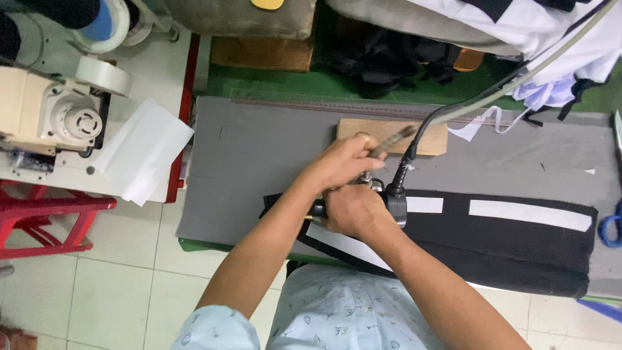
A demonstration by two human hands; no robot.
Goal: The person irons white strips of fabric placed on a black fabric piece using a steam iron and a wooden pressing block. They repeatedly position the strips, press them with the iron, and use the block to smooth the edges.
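Over the middle of the grey padded table (259, 149), both hands are closed on tools above a long piece of black fabric (518, 249). The right hand (353, 210) is wrapped tightly around the handle of a steam iron (389, 201), whose dark body sits on the cloth at its left part. A black hose (418, 139) rises from the iron's far end, bends up and away to the right, and joins a pale tube that leaves the view at the upper right. How the iron's sole points cannot be told, since the hand covers most of it.

The left hand (343, 159) lies just beyond the right one, fingers pinched shut on a thin brush-like tool (392, 141). That tool slants up and to the right, its tip over a flat wooden block (395, 136) lying on the table.

The black fabric runs with its long axis left to right along the near edge of the table, reaching almost to the right end. Two white strips (530, 214) lie on it in line with that axis, one short piece just right of the iron and one longer piece further right.

At the left stands a cream sewing machine (52, 113) with a white sheet (142, 149) beside it. Blue-handled scissors (611, 227) show at the right edge.
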